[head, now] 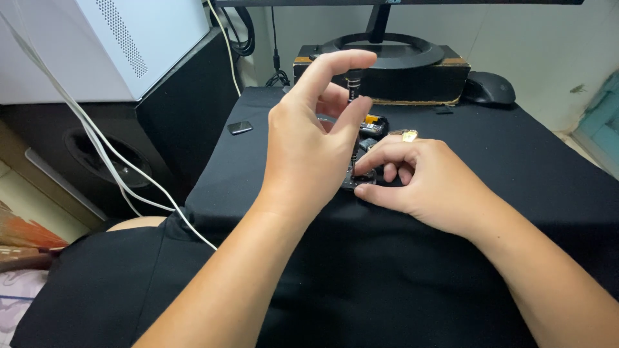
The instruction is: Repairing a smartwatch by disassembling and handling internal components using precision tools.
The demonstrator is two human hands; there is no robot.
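Mid-job, judging by frame centre: left hand (pixel 309 138) pinching small screwdriver (pixel 352 87) upright; right hand (pixel 412 177) gripping, steadying small circuit board (pixel 369 138) on black cloth (pixel 516 167); loose black part (pixel 240 127) lying centre-left, still unfitted.

Small dark circuit board (pixel 362 169) with orange connector, lying flat on black-draped bench, thin black screwdriver (pixel 352 90) standing upright upon it
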